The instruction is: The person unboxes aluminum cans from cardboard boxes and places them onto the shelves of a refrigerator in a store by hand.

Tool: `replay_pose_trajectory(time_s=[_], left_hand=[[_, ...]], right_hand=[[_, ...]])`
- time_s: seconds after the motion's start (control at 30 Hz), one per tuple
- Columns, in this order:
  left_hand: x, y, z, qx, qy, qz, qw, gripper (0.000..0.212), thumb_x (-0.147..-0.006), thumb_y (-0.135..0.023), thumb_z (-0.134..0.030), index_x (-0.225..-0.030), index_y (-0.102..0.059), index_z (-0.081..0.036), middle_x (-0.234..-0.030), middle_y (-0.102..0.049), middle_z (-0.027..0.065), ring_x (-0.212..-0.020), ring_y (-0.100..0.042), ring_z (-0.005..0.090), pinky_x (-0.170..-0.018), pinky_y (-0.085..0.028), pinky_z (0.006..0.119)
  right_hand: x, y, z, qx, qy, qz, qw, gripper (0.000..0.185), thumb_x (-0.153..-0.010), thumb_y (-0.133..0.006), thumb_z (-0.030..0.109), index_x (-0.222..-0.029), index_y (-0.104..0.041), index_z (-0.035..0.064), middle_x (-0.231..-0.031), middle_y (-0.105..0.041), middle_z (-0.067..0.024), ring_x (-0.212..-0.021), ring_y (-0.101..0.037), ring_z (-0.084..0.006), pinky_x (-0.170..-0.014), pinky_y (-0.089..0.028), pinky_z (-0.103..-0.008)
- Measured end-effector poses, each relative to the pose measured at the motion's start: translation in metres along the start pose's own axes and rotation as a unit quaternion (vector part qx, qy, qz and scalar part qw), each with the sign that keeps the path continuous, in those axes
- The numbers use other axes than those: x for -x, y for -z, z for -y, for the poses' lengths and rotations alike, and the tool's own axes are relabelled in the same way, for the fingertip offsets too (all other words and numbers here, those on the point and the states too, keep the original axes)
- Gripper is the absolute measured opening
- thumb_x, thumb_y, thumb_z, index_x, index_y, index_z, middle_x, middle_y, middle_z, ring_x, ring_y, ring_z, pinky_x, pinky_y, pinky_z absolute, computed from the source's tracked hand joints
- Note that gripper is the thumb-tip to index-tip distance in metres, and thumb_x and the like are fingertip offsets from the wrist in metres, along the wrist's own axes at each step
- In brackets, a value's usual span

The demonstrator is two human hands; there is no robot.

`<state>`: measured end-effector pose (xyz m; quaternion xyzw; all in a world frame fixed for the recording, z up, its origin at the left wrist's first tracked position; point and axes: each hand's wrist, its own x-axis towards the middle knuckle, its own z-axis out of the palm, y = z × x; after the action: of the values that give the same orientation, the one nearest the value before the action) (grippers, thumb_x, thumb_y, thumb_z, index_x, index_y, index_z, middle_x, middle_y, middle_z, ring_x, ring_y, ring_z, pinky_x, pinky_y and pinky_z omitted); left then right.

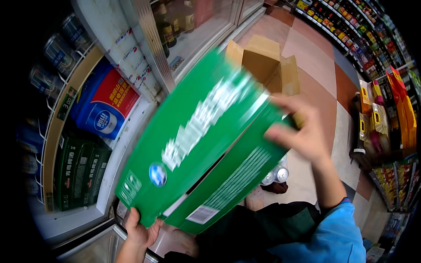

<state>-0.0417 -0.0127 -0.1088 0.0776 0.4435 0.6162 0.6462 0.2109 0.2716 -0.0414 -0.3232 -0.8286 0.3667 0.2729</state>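
Observation:
A large green cardboard carton (184, 138) with white lettering hangs tilted before me, blurred by motion. My left hand (141, 228) grips its lower left corner, thumb on the face and fingers at the edge. At the upper right end my right hand (297, 128) has hold of the carton, fingers and thumb spread over the corner. A dark slit runs along the edge between two of its faces. Partly behind the carton, silver drink cans (281, 174) stand low near my legs.
An open brown cardboard box (263, 64) stands on the tiled floor beyond. To the left, an open cooler holds cans (59, 54), a blue and red pack (105, 102) and dark green cartons (80, 174). Bagged goods (375, 121) and stocked shelves (342, 29) line the right.

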Motion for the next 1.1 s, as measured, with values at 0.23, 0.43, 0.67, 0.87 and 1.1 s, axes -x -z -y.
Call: replay_pose_trajectory(time_s=[0.23,0.43,0.67,0.87,1.1], left_hand=[[-0.146,-0.159,-0.032,-0.096,-0.121,0.211,0.965,0.085,-0.085,-0.039,-0.064,-0.147,0.002,-0.023,-0.153,-0.003,0.0139,-0.139,-0.012,0.0341,-0.105,-0.023,0.058],[-0.244,-0.19,0.01,-0.248,-0.095,0.179,0.947,0.093,-0.082,-0.053,-0.054,-0.147,0.004,-0.02,-0.153,0.001,0.0138,-0.141,0.001,0.0294,-0.108,-0.001,0.056],[-0.244,-0.143,0.05,-0.255,-0.099,0.086,0.958,0.077,-0.081,-0.058,-0.044,-0.143,-0.021,-0.017,-0.145,-0.024,0.0123,-0.134,-0.022,0.027,-0.105,-0.019,0.047],[-0.183,-0.047,0.187,-0.245,0.147,-0.112,0.952,0.046,-0.082,-0.058,-0.036,-0.121,-0.046,-0.014,-0.116,-0.05,0.0006,-0.105,-0.046,0.015,-0.084,-0.035,0.035],[-0.171,-0.054,0.26,-0.251,0.043,-0.102,0.962,0.041,-0.076,-0.071,-0.023,-0.106,-0.057,0.001,-0.104,-0.061,0.0116,-0.097,-0.057,0.0203,-0.085,-0.044,0.031]], right_hand=[[-0.106,0.156,-0.068,0.057,0.015,-0.243,0.968,0.035,-0.084,-0.067,0.033,-0.095,-0.068,-0.0003,-0.077,-0.065,-0.0016,-0.066,-0.058,-0.0073,-0.058,-0.045,-0.0196],[-0.138,0.156,-0.191,0.366,-0.184,-0.266,0.873,0.046,-0.079,-0.062,0.049,-0.099,-0.07,0.0083,-0.089,-0.068,-0.017,-0.088,-0.066,-0.0252,-0.075,-0.049,-0.0352],[-0.104,0.152,-0.21,-0.022,-0.157,-0.397,0.904,0.048,-0.087,-0.056,0.044,-0.103,-0.066,0.0002,-0.091,-0.066,-0.0092,-0.085,-0.058,-0.014,-0.079,-0.044,-0.0273],[0.01,0.117,-0.228,0.109,-0.139,-0.421,0.89,0.029,-0.09,-0.057,0.026,-0.086,-0.058,-0.0021,-0.078,-0.057,-0.0036,-0.074,-0.05,-0.0102,-0.068,-0.041,-0.0253],[0.189,-0.017,-0.239,-0.055,-0.588,-0.102,0.8,0.05,-0.091,-0.049,0.045,-0.084,-0.064,-0.0015,-0.077,-0.063,-0.0073,-0.071,-0.053,-0.0137,-0.068,-0.044,-0.0304]])
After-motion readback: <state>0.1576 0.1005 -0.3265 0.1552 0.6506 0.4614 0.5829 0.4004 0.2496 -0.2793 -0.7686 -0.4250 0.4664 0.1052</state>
